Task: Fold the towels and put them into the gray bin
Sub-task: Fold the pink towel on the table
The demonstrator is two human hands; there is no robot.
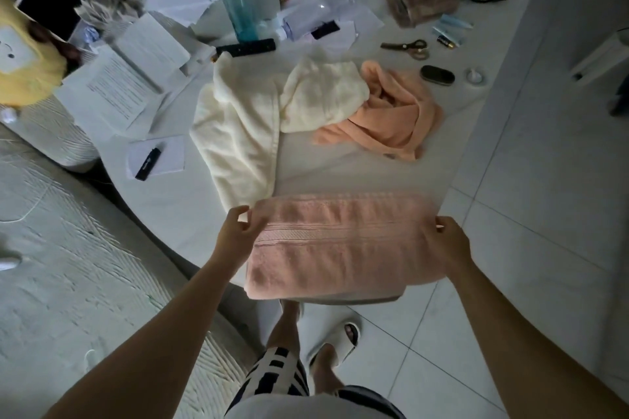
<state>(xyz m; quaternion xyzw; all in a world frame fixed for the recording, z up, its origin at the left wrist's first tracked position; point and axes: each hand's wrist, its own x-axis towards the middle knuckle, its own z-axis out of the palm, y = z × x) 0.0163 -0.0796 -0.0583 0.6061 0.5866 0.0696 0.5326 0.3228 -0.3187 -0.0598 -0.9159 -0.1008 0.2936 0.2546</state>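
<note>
I am pinching the pink towel (340, 241) at its left end with my left hand (238, 231) and gripping its right end with my right hand (446, 241); I am thinking both edges should stay level for a clean fold. It is lying across the desk (163, 201) edge between them
</note>
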